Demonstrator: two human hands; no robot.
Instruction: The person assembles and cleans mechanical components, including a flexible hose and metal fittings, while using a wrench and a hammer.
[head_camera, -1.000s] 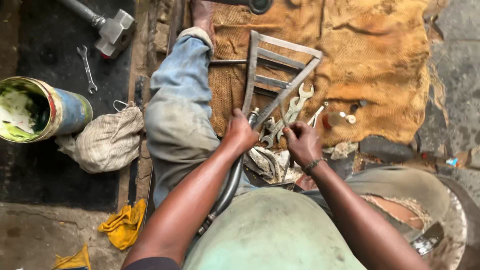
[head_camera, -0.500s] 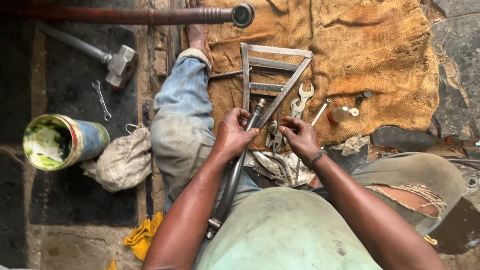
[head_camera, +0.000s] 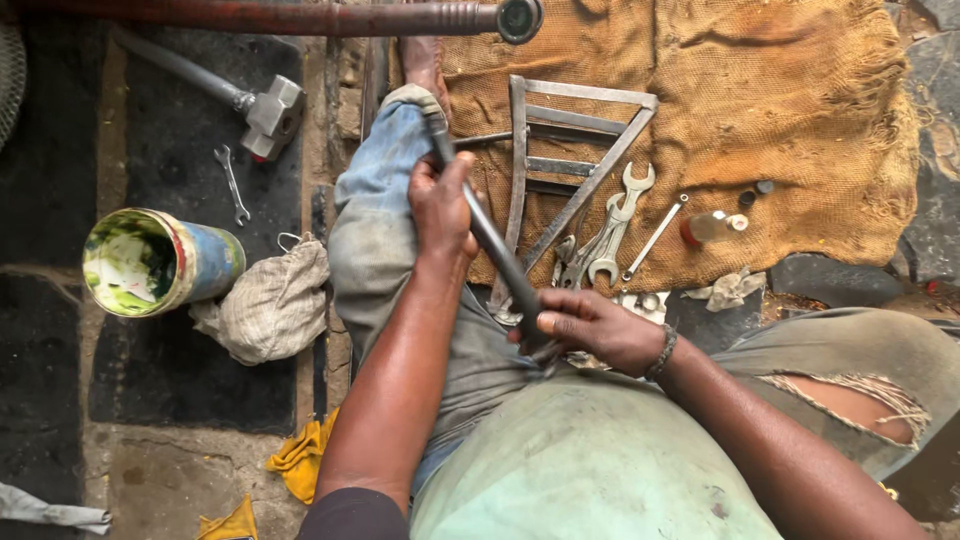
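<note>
Rod (head_camera: 495, 245) ctr frame, dark steel | my left hand (head_camera: 440, 205) wrapped on upper part, right hand (head_camera: 590, 330) closed round lower end | prob heavy, stiff, greasy-slick; grip both ends.

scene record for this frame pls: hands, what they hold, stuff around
left hand: gripping upper part of dark metal rod
right hand: gripping rod's lower end
rod: slanted across the lap
sackcloth: under triangular metal frame, open-end wrenches
left side: sledgehammer, small wrench, paint can on its side, cloth bag
top: rusty pipe
</note>
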